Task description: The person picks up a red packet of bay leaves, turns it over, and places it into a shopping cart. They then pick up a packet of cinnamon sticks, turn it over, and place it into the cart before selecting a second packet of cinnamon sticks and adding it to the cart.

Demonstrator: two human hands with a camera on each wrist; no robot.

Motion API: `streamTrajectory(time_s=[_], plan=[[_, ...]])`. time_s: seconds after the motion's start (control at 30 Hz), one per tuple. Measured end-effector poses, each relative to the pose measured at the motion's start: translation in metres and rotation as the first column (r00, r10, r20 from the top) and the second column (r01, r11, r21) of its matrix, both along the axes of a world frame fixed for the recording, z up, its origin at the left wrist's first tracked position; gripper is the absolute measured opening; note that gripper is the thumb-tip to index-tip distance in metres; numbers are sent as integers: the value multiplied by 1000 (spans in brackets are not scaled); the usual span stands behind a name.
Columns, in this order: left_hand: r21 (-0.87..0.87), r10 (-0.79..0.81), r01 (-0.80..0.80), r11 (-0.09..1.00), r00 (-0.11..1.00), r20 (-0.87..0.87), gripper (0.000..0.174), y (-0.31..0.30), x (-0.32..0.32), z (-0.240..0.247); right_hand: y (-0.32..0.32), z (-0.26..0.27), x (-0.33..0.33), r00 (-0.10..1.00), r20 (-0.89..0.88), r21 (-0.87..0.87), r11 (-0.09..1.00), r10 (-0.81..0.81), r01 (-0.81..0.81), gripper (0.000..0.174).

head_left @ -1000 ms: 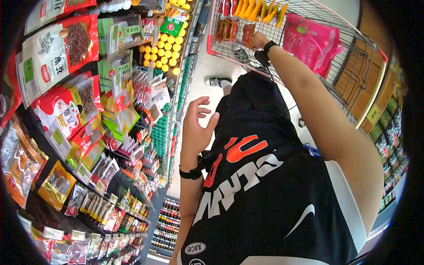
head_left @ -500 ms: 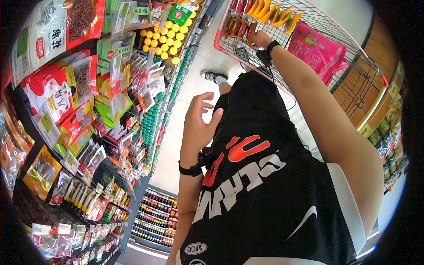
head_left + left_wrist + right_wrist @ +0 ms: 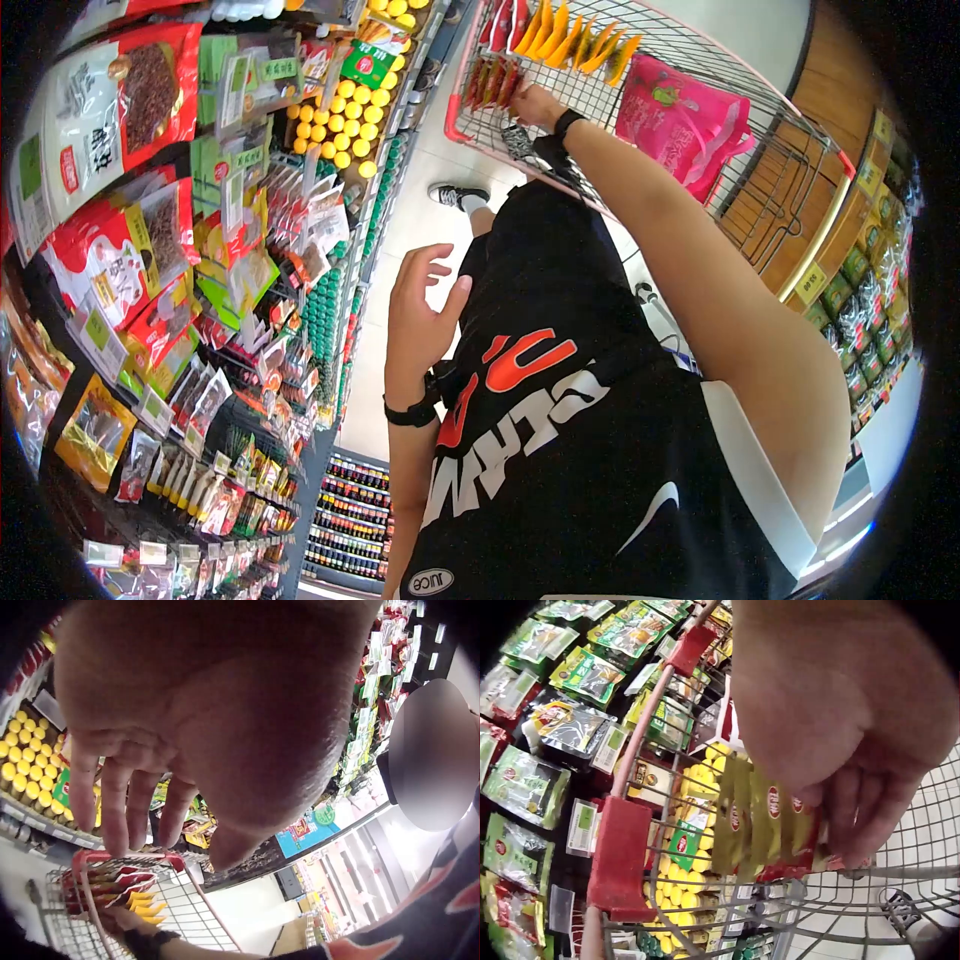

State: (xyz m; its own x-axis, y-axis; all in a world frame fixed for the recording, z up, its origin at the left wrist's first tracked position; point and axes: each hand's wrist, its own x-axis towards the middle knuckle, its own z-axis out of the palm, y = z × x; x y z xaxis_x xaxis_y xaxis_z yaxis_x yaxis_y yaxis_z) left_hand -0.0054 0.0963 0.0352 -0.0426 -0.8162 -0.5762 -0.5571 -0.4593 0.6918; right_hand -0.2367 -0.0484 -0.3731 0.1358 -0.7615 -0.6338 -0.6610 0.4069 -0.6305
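In the head view my right hand [image 3: 538,106] is inside the shopping cart [image 3: 453,122], at the near end of a row of red packets [image 3: 492,82]. The right wrist view shows its thumb and curled fingers pinching the last gold-and-red packet [image 3: 802,825], which stands upright against similar ones. That packet's lower part is partly covered by the fingers. My left hand [image 3: 422,315] hangs before the body, thumb apart and fingers loosely bent, holding nothing. Yellow packets [image 3: 572,42] stand in a row beside the red ones.
A pink bag [image 3: 680,125] lies in the cart behind the right wrist. On the left a shelf rack holds hanging seasoning packets [image 3: 105,240]. Yellow-capped jars [image 3: 340,125] stand farther along, and bottles [image 3: 345,520] fill a low shelf behind.
My right hand has brought its packet over to the row of red packets, closing the gap between them. The left hand stays in much the same pose, while the head view has shifted somewhat.
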Motion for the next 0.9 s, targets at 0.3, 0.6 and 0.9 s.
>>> streamTrajectory(time_s=[0.3,0.6,0.9], plan=[[27,-17,17,1000,1000,8,36,-1,-5,0,7,-27,14,942,-284,-55,978,177,-201,40],[177,140,-101,979,965,-223,36,-8,-12,2,2,-60,-6,850,-242,-190,836,468,-515,28],[161,109,-76,984,973,-202,33,-14,-16,1,-8,18,-17,941,-67,-89,938,331,-336,34]])
